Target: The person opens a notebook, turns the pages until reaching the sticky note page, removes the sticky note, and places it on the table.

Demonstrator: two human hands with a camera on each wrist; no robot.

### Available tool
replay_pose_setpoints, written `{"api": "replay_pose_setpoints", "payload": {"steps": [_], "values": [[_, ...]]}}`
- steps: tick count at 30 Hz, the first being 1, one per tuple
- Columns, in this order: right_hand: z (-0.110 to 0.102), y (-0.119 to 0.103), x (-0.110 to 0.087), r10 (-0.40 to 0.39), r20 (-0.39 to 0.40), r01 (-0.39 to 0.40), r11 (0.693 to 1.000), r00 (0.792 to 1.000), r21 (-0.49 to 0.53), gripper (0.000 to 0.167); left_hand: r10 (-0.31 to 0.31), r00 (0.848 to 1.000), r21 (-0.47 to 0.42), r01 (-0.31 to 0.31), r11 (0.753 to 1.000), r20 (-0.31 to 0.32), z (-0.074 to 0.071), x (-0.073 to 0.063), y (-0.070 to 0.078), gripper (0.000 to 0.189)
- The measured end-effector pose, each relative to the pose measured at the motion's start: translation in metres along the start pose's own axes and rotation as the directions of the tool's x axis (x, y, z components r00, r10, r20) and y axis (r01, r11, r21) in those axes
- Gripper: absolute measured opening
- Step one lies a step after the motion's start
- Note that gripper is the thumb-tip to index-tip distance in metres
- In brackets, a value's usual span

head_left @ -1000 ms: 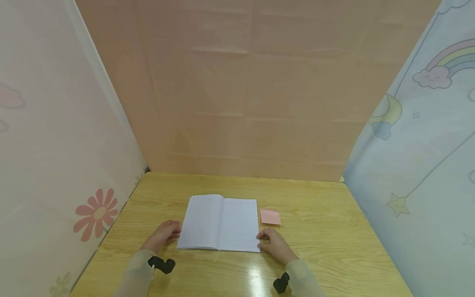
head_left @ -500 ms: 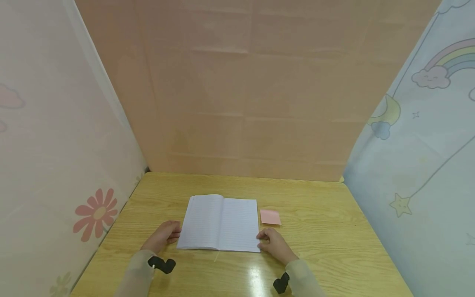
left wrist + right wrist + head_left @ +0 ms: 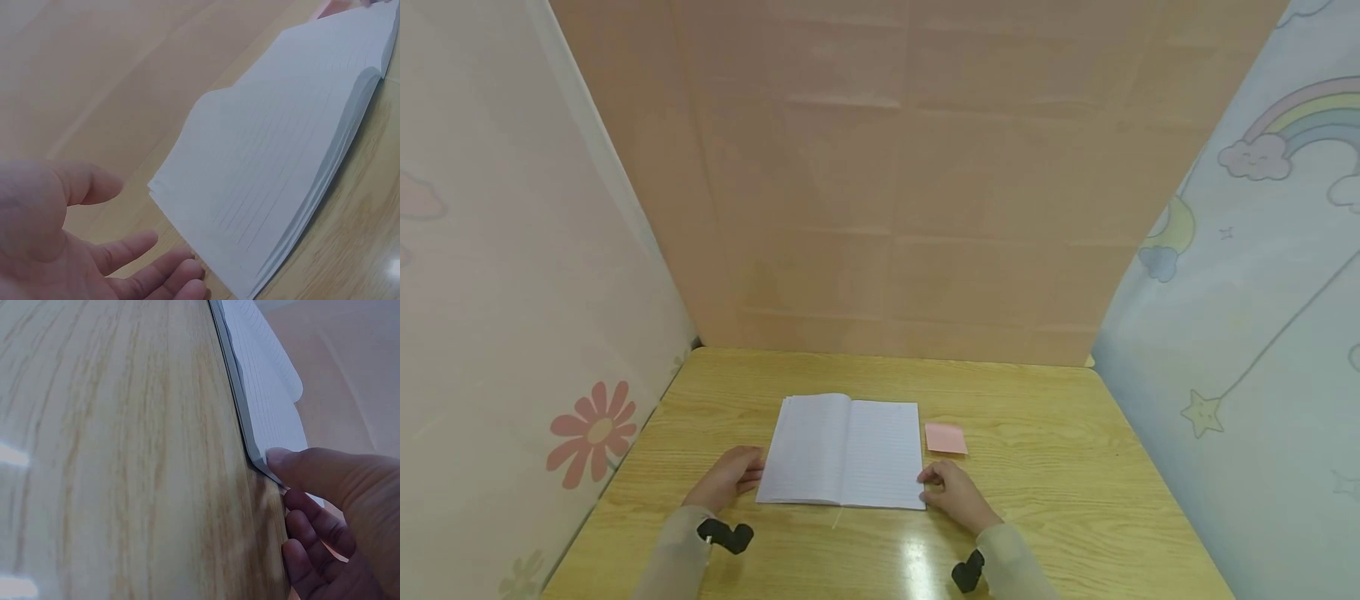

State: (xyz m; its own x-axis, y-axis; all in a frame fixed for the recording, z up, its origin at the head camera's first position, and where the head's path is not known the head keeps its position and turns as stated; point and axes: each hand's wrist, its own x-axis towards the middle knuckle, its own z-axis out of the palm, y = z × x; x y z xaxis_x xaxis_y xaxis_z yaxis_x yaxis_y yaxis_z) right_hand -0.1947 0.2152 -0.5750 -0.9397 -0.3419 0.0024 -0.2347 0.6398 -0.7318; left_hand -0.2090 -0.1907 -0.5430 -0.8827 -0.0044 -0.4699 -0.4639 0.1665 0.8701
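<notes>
An open notebook (image 3: 880, 454) with lined white pages lies flat on the wooden table. Beside its left edge rests my left hand (image 3: 727, 479); in the left wrist view its thumb stands apart from the loosely bent fingers (image 3: 178, 265), whose tips lie at or very near the page edge. At the lower right corner my right hand (image 3: 957, 497) pinches the notebook's edge. The right wrist view shows the thumb (image 3: 306, 465) on top of the page corner, with curled fingers alongside; the index fingertip is partly hidden there.
A pink sticky note pad (image 3: 946, 438) lies just right of the notebook, beyond my right hand. A thin ribbon end (image 3: 837, 518) shows below the spine. The table (image 3: 1037, 433) is bounded by a brown backdrop (image 3: 895, 208) and patterned side walls.
Both hands and the notebook hold their places. Only the patterned wall on the right has shifted slightly.
</notes>
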Motion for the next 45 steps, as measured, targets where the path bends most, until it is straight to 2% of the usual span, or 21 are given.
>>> {"api": "replay_pose_setpoints", "payload": {"steps": [15, 26, 33, 45], "values": [[0.0006, 0.0003, 0.0002, -0.015, -0.015, 0.015, 1.000, 1.000, 0.011, 0.020, -0.020, 1.000, 0.096, 0.018, 0.995, 0.018, -0.0017, 0.0043, 0.0022, 0.055], [0.0019, 0.0040, -0.0002, -0.017, -0.020, 0.018, 1.000, 1.000, 0.006, 0.019, -0.029, 1.000, 0.063, 0.029, 0.998, -0.001, 0.0015, 0.0040, 0.0032, 0.056], [0.0022, 0.0051, -0.0005, -0.040, -0.022, 0.040, 0.999, 0.999, 0.010, 0.019, -0.032, 0.999, 0.064, 0.032, 0.997, 0.005, 0.0025, -0.0007, 0.0062, 0.056], [0.0016, 0.0024, 0.0005, -0.005, -0.016, 0.005, 1.000, 1.000, 0.007, 0.020, -0.036, 0.999, 0.009, 0.036, 0.999, 0.026, 0.0047, 0.0021, 0.0022, 0.061]]}}
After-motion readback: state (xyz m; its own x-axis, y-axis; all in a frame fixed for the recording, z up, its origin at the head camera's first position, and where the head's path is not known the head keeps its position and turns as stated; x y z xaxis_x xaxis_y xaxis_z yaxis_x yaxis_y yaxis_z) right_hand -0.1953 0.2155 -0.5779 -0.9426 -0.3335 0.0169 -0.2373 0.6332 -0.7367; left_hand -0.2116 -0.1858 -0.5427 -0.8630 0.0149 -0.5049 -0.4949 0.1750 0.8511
